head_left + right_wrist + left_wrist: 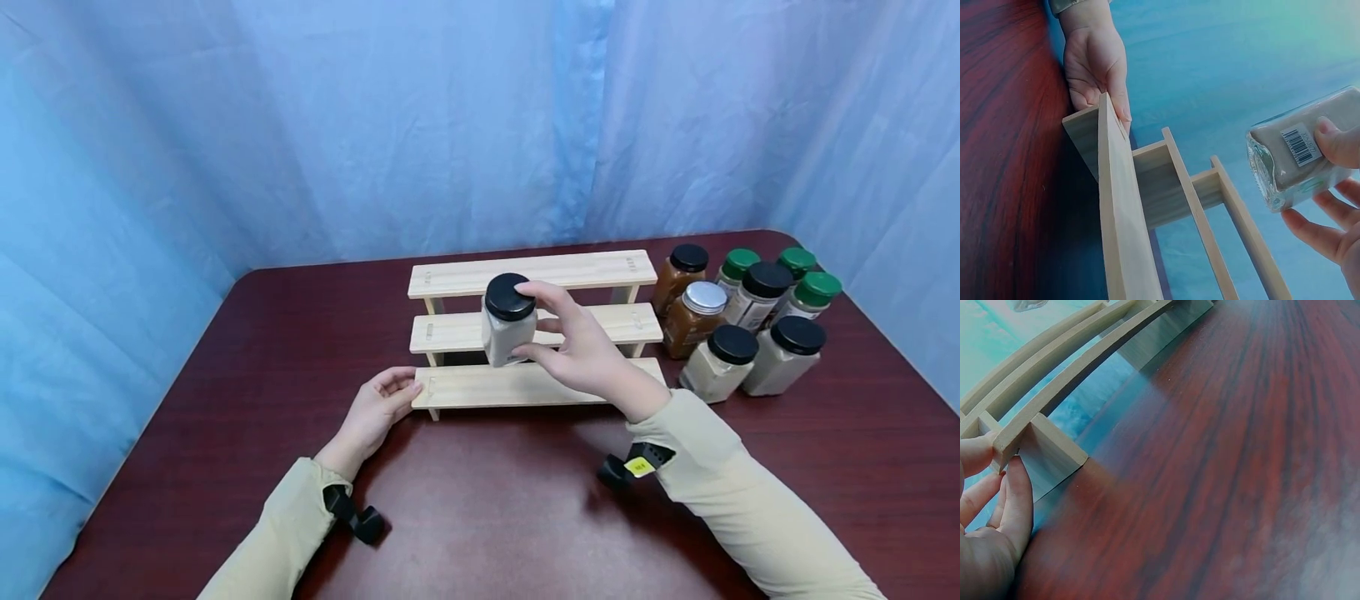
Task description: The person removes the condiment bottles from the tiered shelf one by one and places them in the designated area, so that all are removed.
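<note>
A three-step wooden rack (510, 385) stands on the dark red table. My left hand (380, 408) pinches the left end of its lowest shelf (1054, 394), thumb above and fingers below. In my right hand (581, 346) is a spice jar (510, 337) with a black lid and pale powder inside, held up in front of the middle shelf. The right wrist view shows the jar's barcode label (1300, 145) and glass base, apart from the rack. Fingers and thumb of the right hand (1341, 212) grip the jar's sides.
Right of the rack several jars stand grouped: brown ones with a black lid (678, 279) and a silver lid (695, 321), green-lidded ones (816, 292), and pale ones with black lids (718, 367). Blue curtains (420, 125) hang behind and beside the table (315, 333).
</note>
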Demonstrator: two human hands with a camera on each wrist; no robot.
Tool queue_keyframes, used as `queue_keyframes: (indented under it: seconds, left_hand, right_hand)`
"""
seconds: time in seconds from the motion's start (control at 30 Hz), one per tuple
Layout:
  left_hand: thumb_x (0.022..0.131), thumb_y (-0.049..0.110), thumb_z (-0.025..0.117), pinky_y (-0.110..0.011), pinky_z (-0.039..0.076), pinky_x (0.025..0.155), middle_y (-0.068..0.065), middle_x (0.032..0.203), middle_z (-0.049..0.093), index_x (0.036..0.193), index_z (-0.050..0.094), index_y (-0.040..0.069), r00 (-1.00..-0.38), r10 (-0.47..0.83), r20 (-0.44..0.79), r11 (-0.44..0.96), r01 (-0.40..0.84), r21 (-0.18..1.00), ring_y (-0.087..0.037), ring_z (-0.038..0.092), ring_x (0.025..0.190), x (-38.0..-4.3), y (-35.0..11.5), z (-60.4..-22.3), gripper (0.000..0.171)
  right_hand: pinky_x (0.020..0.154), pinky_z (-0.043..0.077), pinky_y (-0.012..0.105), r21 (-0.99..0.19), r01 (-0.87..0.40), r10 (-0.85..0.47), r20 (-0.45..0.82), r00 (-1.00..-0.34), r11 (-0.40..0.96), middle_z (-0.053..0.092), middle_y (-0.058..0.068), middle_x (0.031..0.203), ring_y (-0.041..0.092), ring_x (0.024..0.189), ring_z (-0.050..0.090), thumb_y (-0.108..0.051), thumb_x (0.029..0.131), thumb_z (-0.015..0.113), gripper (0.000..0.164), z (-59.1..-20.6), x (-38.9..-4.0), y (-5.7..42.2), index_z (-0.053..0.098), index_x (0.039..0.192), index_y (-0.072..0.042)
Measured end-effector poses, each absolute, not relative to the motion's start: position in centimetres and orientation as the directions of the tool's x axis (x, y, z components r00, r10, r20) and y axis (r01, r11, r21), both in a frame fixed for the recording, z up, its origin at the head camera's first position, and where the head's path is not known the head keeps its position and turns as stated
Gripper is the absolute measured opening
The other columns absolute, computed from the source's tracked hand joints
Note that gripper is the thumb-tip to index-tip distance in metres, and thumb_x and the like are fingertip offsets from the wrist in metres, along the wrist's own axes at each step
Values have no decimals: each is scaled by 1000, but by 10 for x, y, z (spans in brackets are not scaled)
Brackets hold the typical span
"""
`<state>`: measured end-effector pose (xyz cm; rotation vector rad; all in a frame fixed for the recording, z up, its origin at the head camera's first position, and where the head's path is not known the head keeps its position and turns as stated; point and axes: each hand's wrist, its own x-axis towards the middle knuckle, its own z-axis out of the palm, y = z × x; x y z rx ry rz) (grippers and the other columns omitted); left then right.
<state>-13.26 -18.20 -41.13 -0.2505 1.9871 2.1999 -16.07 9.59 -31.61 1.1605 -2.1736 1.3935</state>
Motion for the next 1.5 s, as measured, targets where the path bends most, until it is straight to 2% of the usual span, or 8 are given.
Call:
queue_keyframes:
  seconds: [0.17, 0.33, 0.47, 0.63, 0.87, 1.1, 1.37, 1.5]
  left_hand:
    - [92, -3, 54, -16, 51, 69, 5, 83, 57, 120, 49, -6, -972, 10, -234, -109, -234, 966, -3, 59, 73, -133, -182, -410, 29]
    - [92, -3, 54, -16, 51, 68, 5, 83, 56, 120, 50, -6, -973, -1, -233, -113, -231, 966, -3, 58, 73, -134, -182, -411, 28]
    - [92, -3, 54, -16, 51, 68, 5, 83, 56, 118, 51, -4, -972, -3, -234, -118, -232, 965, -3, 58, 73, -133, -182, -412, 26]
    - [92, -3, 54, -16, 51, 69, 5, 82, 57, 117, 52, -3, -972, 1, -233, -115, -232, 966, -3, 59, 73, -133, -182, -411, 25]
    - [92, -3, 54, -16, 51, 68, 4, 82, 57, 116, 52, -3, -975, -1, -222, -124, -220, 968, -3, 59, 73, -132, -181, -411, 24]
    - [92, -2, 55, -16, 50, 68, 4, 84, 56, 118, 51, -6, -976, 3, -219, -105, -218, 970, -2, 58, 73, -132, -180, -411, 27]
    - [92, -2, 54, -15, 50, 69, 5, 85, 55, 121, 48, -7, -974, 0, -227, -84, -226, 970, -2, 57, 73, -133, -180, -408, 30]
    - [92, -2, 54, -16, 50, 69, 5, 84, 55, 122, 48, -8, -973, 1, -231, -88, -230, 969, -2, 58, 73, -132, -180, -408, 30]
  right_hand:
    - [84, 54, 37, -551, -818, -434, 704, -563, 166, 54, 24, 120, 24, 111, 57, 19, 67, 73, 76, -314, -160, 106, 34, 127, -5]
    - [87, 50, 18, -502, -859, -408, 766, -496, 100, 54, -6, 124, -1, 112, 52, 24, 67, 70, 76, -307, -162, 121, 32, 129, 1]
    - [88, 48, 15, -486, -870, -403, 784, -473, 75, 47, -19, 128, -1, 113, 52, -7, 86, 66, 56, -303, -160, 137, 30, 127, 6]
    - [87, 47, 13, -467, -879, -394, 793, -465, 98, 47, -17, 131, 1, 114, 53, -31, 91, 59, 60, -300, -152, 160, 27, 123, 9]
    - [56, 40, 11, -461, -865, -394, 770, -502, 200, 53, -15, 127, -6, 92, 59, -33, 93, 56, 64, -298, -148, 201, 21, 126, 9]
    - [81, 45, 9, -508, -845, -292, 793, -535, 169, 54, 0, 128, 7, 109, 57, -25, 87, 67, 63, -295, -150, 243, 25, 122, 8]
    - [84, 37, 8, -409, -708, -293, 705, -646, 576, 40, -17, 134, -9, 106, 47, -50, 88, 48, 75, -286, -136, 291, 21, 128, 7]
    - [91, 37, 7, -402, -637, -233, 695, -680, 658, 42, -7, 141, -8, 117, 46, -39, 91, 51, 67, -297, -141, 321, 23, 132, 6]
